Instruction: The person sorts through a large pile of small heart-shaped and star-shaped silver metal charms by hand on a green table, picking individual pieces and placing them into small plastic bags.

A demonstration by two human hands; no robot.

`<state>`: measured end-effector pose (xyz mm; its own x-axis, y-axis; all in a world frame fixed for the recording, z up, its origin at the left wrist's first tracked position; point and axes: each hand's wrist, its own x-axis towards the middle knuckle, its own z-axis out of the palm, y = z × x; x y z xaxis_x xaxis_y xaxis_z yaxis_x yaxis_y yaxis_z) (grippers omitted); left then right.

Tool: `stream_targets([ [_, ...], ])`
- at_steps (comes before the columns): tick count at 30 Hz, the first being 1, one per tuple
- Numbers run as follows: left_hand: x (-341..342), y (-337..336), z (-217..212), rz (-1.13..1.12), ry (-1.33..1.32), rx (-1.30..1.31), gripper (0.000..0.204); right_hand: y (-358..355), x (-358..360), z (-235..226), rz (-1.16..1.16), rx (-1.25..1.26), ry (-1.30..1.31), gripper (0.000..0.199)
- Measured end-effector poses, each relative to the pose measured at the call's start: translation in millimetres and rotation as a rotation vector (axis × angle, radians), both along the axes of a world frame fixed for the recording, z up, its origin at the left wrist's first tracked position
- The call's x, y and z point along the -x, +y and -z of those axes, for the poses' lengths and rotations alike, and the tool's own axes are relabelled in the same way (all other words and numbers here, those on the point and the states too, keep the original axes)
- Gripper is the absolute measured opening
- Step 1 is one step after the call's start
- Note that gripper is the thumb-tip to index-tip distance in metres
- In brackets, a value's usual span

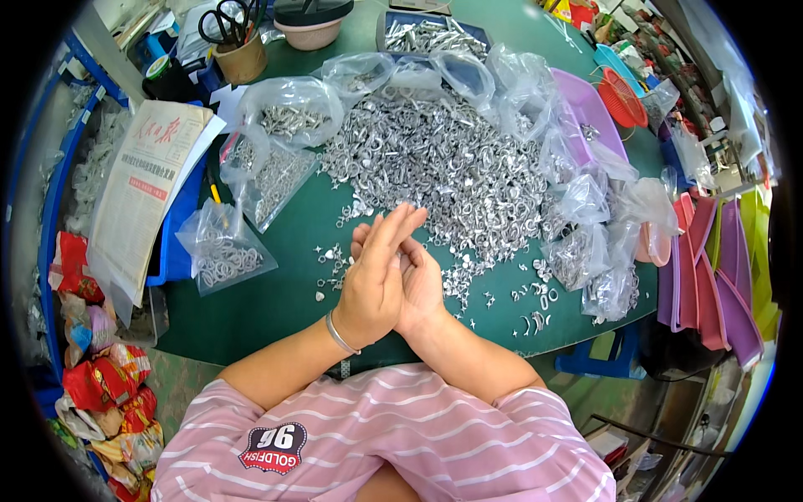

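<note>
My left hand (378, 284) and my right hand (421, 284) are pressed palm to palm over the near edge of a heap of small silvery metal pieces (435, 151). The left hand's fingers lie long and close together across the right hand, whose fingers curl behind them. Whatever may lie between the palms is hidden. A metal bangle (341, 333) circles my left wrist. Beside the hands, small loose star and heart shapes (333, 261) are scattered on the green table (293, 309). More loose pieces, some curved and ring-shaped (535, 305), lie to the right.
Clear bags of metal parts (222, 251) flank the heap at left; others (581, 251) lie at right beside a purple tray (585, 117). A newspaper (146, 184) rests over a blue bin (180, 234). Farther back are a scissors holder (240, 58) and a dark tray of parts (435, 35).
</note>
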<state>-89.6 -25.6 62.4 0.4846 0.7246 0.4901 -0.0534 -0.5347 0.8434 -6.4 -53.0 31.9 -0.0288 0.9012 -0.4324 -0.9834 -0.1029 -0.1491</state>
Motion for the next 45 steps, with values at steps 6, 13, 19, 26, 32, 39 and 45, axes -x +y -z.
stream_targets([
  [6, -0.1, -5.4, -1.5, 0.061, -0.366, 0.145, 0.051, 5.5, -0.4, -19.6, -0.025, 0.188, -0.032, 0.021],
  [13, 18.1, -0.4, -5.7, -0.155, -0.458, 0.257, 0.039, 7.9, -22.8, -19.0, -0.178, 0.097, -0.052, 0.026],
  [19, 41.8, 3.2, 10.3, -0.181, -0.456, 0.4, 0.036, 18.3, -62.9, -36.7, -0.156, -0.019, -0.35, 0.026],
  [26, 51.2, 3.0, 7.5, -0.222, -0.428, 0.423, 0.034, 82.7, -156.1, -88.5, 0.109, -0.07, -1.114, 0.032],
  [32, 47.9, 0.3, 5.4, -0.194, -0.413, 0.477, 0.03, 144.0, -241.1, -77.4, 0.256, -0.039, -2.325, 0.035],
  [39, 54.3, -2.2, 4.3, -0.197, -0.35, 0.503, 0.029, 161.3, -271.2, -84.6, 0.235, 0.104, -2.575, 0.023],
  [45, 54.3, -3.1, 2.9, -0.194, -0.341, 0.518, 0.029, 160.3, -291.7, -112.5, 0.314, -0.052, -2.388, 0.022],
])
